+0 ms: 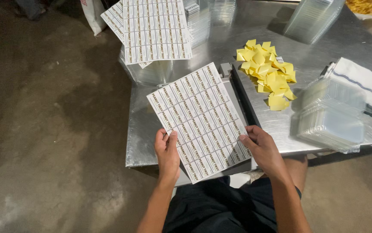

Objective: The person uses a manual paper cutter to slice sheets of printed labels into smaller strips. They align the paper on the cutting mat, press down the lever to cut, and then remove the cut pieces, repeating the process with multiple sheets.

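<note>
While both hands [211,151] (thumbs up) grip — label sheet [199,118]

- A metal table [280,26] with a dull, scuffed top, standing on a grey concrete floor [43,129].
- A loose heap of small yellow paper squares [267,73] near the middle of the table.
- A second pile of white label sheets [151,28] at the far left corner, lying on a stack of clear plastic lids [149,73].
- Stacks of clear plastic containers [330,118] at the right edge, nested in one another.
- A folded white cloth [362,84] with a thin dark stripe, just behind those containers.
- Another tall stack of clear containers [313,17] at the far side, tilted.
- A dark paper-trimmer rail [242,95] running across the table.
</note>
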